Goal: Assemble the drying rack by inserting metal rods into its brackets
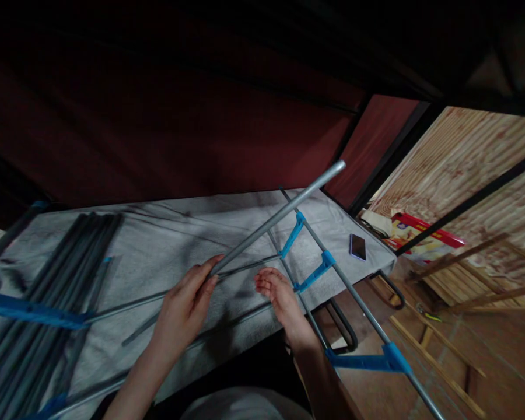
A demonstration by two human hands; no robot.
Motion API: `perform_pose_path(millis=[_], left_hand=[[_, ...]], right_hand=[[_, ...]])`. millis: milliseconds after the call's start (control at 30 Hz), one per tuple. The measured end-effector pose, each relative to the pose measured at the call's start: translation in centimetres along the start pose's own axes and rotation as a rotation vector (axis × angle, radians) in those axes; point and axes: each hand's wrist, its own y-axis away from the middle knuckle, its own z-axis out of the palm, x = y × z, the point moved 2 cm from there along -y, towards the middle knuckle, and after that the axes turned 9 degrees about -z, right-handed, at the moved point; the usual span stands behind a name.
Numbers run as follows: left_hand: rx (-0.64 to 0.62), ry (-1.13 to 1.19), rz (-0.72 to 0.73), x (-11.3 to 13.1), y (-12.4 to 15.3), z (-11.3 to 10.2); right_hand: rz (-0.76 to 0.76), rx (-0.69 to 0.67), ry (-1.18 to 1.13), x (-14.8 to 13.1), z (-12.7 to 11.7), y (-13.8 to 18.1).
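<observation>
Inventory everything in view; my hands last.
Cloth: one, grey, centre
Held tube: one, grey, above cloth
Tube pile: one, grey, left
Frame rails: several, grey, across cloth
Connectors: at least five, blue, on rails
Phone: one, dark, cloth's right end
Box: one, red-yellow, right of phone
Loops: two, black, lower right
Wooden pieces: several, brown, lower right
Wall panels: several, dark red, behind
Striped panel: one, tan, far right
Left hand: one, bare, gripping held tube
Right hand: one, bare, holding nothing
</observation>
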Motion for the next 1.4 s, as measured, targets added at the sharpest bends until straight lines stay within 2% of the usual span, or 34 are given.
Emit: perform_pose_path(millis=[100, 233, 533, 667, 1033, 1267, 1400], left_hand=[[-0.08, -0.105, 0.01, -1.1, 0.7, 0.4], [-0.122, -0.261, -0.025, -3.2, 2.0, 0.7], [-0.162, -0.424, -0.077, -8.0, 4.7, 2.3], [-0.213, -0.449, -0.102, -8.5, 5.3, 2.7], [-0.254, -0.485, -0.094, -9.3, 5.6, 3.0], [-0.211, -0.469, -0.087, -9.4, 5.4, 2.8], [-0.192, -0.467, -0.141, -10.2, 5.5, 2.2]], right_hand=[[-0.045, 0.039, -0.006, -1.3, -0.2, 0.1], [-0.079, 0.061, -0.027, -2.1, -0.3, 0.1], [-0.116, 0.13, -0.087, -0.9, -0.5, 0.1], [-0.141, 0.178, -0.136, -0.8, -0.9, -0.4], [-0.181, 0.142, -0.157, -1.2, -1.0, -1.2], [-0.153, 0.189, -0.206, -0.2, -1.6, -2.1], [-0.136, 0.26, -0.206, 0.4, -2.4, -2.7]])
